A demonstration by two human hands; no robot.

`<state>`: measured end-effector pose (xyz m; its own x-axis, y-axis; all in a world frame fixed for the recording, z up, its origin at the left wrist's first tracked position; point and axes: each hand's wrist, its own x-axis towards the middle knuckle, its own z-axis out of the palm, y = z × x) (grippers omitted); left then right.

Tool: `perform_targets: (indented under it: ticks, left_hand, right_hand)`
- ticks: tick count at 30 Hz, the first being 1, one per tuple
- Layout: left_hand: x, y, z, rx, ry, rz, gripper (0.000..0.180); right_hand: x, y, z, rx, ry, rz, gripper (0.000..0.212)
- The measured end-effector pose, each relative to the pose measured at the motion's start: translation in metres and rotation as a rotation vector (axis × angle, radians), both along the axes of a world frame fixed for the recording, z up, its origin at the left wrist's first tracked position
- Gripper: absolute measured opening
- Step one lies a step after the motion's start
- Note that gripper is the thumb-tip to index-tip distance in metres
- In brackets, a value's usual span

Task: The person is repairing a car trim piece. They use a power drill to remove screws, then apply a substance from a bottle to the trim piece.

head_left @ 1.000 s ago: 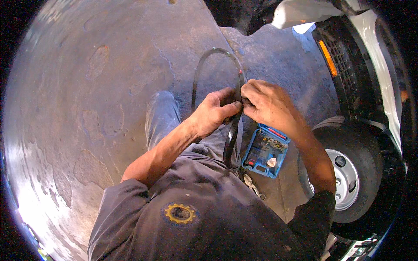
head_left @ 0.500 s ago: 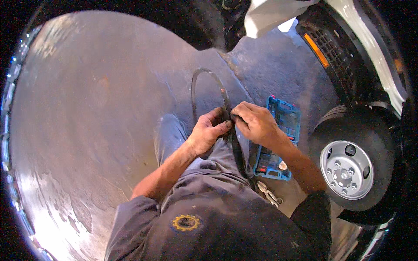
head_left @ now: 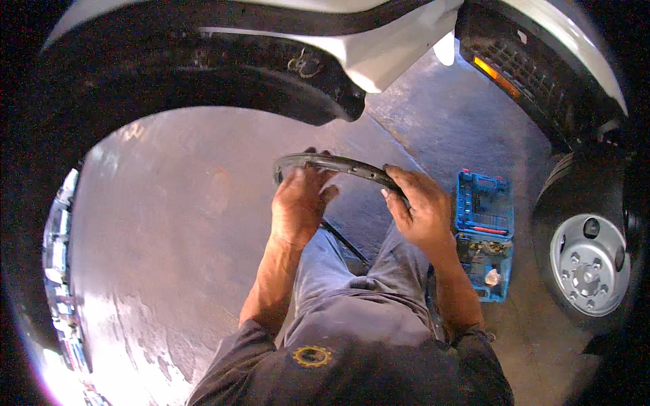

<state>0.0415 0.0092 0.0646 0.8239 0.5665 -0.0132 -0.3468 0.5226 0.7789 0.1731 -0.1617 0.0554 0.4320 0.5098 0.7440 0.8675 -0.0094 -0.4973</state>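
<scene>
A long, bendy black strip point(head_left: 355, 166) with small holes along it arches between my two hands, in front of my lap. My left hand point(head_left: 296, 206) has its fingers round the strip near the bend, fingertips showing above it and the thumb standing off; it is slightly blurred. Toward the right, my right hand point(head_left: 424, 206) pinches the strip between thumb and fingers. A dark length point(head_left: 345, 242) hangs between my knees; whether it belongs to the same strip I cannot tell.
Ahead curves a vehicle's dark wheel arch point(head_left: 203, 88) with a white body panel point(head_left: 386, 54). On the floor at right lies an open blue tool case point(head_left: 502, 271) holding tools. Beyond it stands a tyre with a silver wheel point(head_left: 588, 267), below an orange reflector point(head_left: 494, 74).
My hands have moved apart and the strip, earlier looped upright, now stretches across between them. The view has shifted, showing more wheel arch. Pliers seen on the floor before are out of sight.
</scene>
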Motion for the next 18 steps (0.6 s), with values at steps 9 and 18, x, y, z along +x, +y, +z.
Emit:
perform_targets:
  ticks: [9,18]
  left_hand:
    - [-0.006,0.025,0.029,0.2,-0.262,0.156,0.041]
    - [0.019,-0.003,0.02,0.351,0.021,-0.03,0.054]
  right_hand:
    - [0.024,-0.009,0.016,0.105,0.156,0.048,0.027]
    - [0.032,0.014,-0.011,0.337,0.307,0.122,0.029]
